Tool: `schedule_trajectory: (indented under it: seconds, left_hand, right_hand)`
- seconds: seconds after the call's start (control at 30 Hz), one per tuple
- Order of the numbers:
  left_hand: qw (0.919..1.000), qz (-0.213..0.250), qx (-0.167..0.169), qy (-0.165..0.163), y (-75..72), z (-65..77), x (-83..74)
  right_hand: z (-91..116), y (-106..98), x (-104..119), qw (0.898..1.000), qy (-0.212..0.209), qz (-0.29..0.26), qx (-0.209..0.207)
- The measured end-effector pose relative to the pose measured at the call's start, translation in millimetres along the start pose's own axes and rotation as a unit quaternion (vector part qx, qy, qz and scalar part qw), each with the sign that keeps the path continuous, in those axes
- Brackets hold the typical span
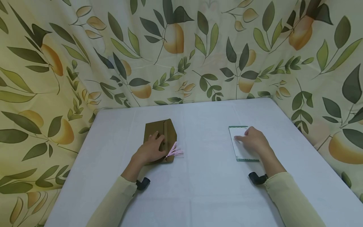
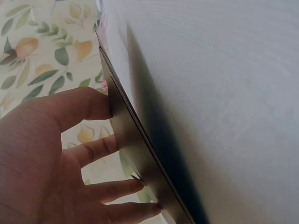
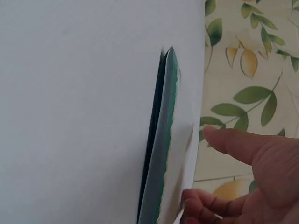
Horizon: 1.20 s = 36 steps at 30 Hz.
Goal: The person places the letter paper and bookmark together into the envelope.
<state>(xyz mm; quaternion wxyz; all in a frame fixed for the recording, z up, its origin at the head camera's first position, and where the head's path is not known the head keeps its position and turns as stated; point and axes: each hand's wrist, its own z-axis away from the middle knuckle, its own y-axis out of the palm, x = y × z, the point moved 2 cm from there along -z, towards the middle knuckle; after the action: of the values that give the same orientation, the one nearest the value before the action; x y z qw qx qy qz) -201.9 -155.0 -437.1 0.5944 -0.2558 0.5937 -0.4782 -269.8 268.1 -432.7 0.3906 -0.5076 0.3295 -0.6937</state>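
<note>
While the left hand (image 1: pixel 151 148) rests on a brown envelope (image 1: pixel 155 127), its thumb and fingers stand apart, and in the left wrist view their tips touch the envelope's face without curling round it. A pink tassel (image 1: pixel 176 151) fans out from the envelope's right side, next to that hand. Well to the right, the right hand (image 1: pixel 256 142) is over a white card (image 1: pixel 241 149) with green bands along its far and near edges. Its thumb stretches out apart from the bent fingers; in the right wrist view those fingers meet the edge of a raised white sheet (image 3: pixel 188 163), though whether they clamp it one cannot tell. Both envelope and card lie on a white-covered table (image 1: pixel 204 179), with a bare stretch of cloth between them. Black devices (image 1: pixel 143 183) sit at both wrists, beside pale sleeves (image 1: pixel 113 205). Behind the table hangs a curtain (image 1: pixel 210 69) printed with leaves and orange-yellow fruit.
</note>
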Motion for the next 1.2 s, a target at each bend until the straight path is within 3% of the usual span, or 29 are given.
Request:
schedule_trajectory:
  seconds: [0.3, 0.57, 0.87, 1.2]
  left_hand:
    - [1.0, 0.001, 0.002, 0.0, 1.5, -0.3, -0.4]
    - [1.0, -0.003, 0.005, -0.006, 2.3, 0.9, -0.8]
    - [1.0, 0.002, 0.004, -0.001, 1.0, -1.4, -1.6]
    - [1.0, -0.006, 0.005, -0.005, 0.9, -1.1, -0.9]
  right_hand:
    - [-0.7, 2.0, -8.2, 0.999, 0.042, 0.029, -0.011]
    - [-3.5, 3.8, -9.1, 0.997, 0.069, 0.032, 0.017]
    - [-2.8, 3.5, -6.0, 0.998, 0.055, 0.033, 0.017]
    - [-3.6, 5.7, -2.1, 0.999, 0.031, -0.026, 0.004]
